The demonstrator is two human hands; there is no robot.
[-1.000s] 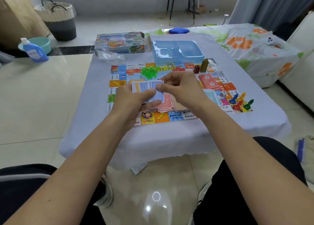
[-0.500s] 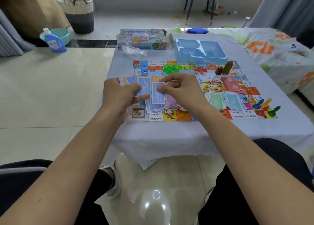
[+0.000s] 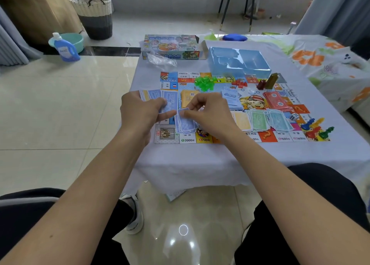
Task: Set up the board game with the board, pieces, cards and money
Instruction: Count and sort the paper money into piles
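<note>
1. While my left hand (image 3: 140, 110) holds a fan of blue 2000 notes (image 3: 160, 100) over the left edge of the board (image 3: 266, 136), my right hand (image 3: 208, 112) pinches 1 blue note (image 3: 183, 112) above the blue pile (image 3: 185, 124) near the board's front edge.
2. I judge this the money-sorting step; next, that note needs laying flat on its pile.
3. Along the front edge lie 3 more fanned money piles: yellow (image 3: 241, 120), green (image 3: 259, 120), pale blue (image 3: 279, 119).
4. I count 1 white die (image 3: 294, 116), 4 pawns (image 3: 316, 128) at the front right corner, 1 clump of green houses (image 3: 204, 82), too bunched to count, and 1 red card stack (image 3: 276, 101).
</note>
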